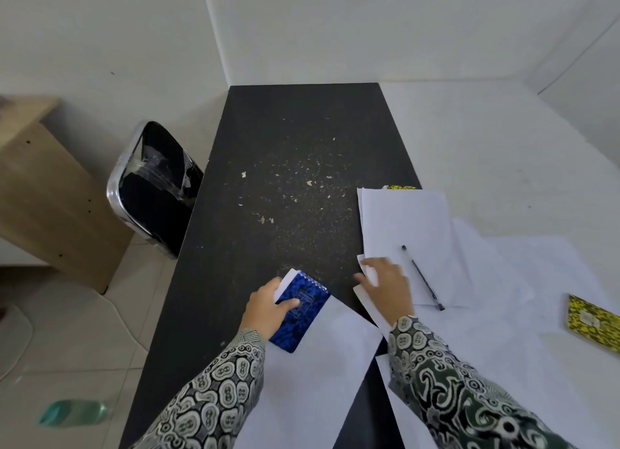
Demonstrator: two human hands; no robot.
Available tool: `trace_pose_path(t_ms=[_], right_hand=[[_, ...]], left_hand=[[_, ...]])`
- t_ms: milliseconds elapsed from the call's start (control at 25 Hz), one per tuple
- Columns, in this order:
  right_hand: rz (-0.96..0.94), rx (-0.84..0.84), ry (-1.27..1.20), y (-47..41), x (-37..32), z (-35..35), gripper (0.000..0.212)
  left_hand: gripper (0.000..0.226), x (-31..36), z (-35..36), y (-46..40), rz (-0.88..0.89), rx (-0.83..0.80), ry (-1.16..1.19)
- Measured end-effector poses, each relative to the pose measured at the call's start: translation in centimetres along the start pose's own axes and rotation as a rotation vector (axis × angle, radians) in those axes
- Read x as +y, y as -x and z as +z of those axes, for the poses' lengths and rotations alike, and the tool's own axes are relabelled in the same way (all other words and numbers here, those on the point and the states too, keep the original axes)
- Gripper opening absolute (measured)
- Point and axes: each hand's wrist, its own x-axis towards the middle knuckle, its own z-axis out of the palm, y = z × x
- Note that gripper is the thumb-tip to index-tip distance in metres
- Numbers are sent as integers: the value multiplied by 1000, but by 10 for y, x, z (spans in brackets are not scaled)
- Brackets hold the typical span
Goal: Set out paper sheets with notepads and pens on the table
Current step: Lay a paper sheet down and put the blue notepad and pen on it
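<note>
Head camera looks down on a black table (302, 140) with little pale crumbs on it. Her left hand (268, 306) holds a blue notepad (299, 311), thumb on the cover, over a white paper sheet (318, 364) at the near edge. Her right hand (385, 282) rests flat, fingers loose, on the corner of a paper stack (406, 220). A black pen (423, 277) lies on that stack. A yellow notepad (592, 324) sits far right. A black chair (154, 183) stands beside the table.

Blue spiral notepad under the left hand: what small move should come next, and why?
Probably set the blue spiral notepad fully onto the white paper sheet beneath it: the left hand holds it overhanging the sheet's top corner, while the black pen lies on another sheet.
</note>
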Motion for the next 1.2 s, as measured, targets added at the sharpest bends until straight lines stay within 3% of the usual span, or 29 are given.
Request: trace_pose_path(t_ms=[80,160,240,400,480,600,680,720,840,1000,1200], right_hand=[[182,214,182,-1,36,-22,38],[354,183,240,5,65,-35,38],[385,128,261,8,82,-38,23],[258,84,-215,18,65,-52,6],[207,106,-319,23,54,-52,5],[59,13,-5,33,51,-44,22],[-51,-140,345,42,65,-33,52],[-125,-119,464,48,70,-27,62],[-215,-119,596,60,72,-18,69],[-268,-210,637,57,67,-10,97],[-384,-274,666,48,67,-14,74]], left_hand=[[17,-3,-6,4,-7,79,79],[13,-6,-15,8,-34,173,180],[9,-7,-24,16,-65,225,300],[15,-3,-31,41,-39,245,468],[15,1,-32,55,-13,266,539],[11,4,-26,74,-5,284,627],[10,4,-20,83,-4,278,646],[10,3,-16,87,-2,276,646],[11,-1,-9,99,-2,292,630],[10,-8,-6,111,-21,338,628],[11,-6,1,122,-55,394,646]])
